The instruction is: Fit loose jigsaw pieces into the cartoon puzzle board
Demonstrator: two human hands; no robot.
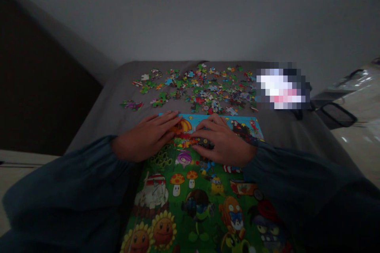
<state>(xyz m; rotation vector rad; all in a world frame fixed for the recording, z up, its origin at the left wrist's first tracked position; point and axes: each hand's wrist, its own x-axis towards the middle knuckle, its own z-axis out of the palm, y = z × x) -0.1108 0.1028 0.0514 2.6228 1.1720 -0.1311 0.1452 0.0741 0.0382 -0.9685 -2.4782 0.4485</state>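
Observation:
A colourful cartoon sheet (pixel 175 213), green with a blue band along its far edge, lies in front of me. Sunflowers, mushrooms and other figures are printed on it. My left hand (pixel 148 134) rests flat on its far left part, fingers stretched out. Across from it, my right hand (pixel 219 138) touches the far middle of the sheet with bent, slightly spread fingers. No piece shows plainly in either hand. Just beyond the sheet lies a spread of loose jigsaw puzzle pieces (pixel 208 91).
The sheet and pieces lie on a grey cloth-covered surface (pixel 109 106) that meets a pale wall (pixel 190 16). A blurred-out bright object (pixel 282 89) sits at the back right. Near it are dark-framed glasses (pixel 338 114) and clear plastic wrapping (pixel 362 99).

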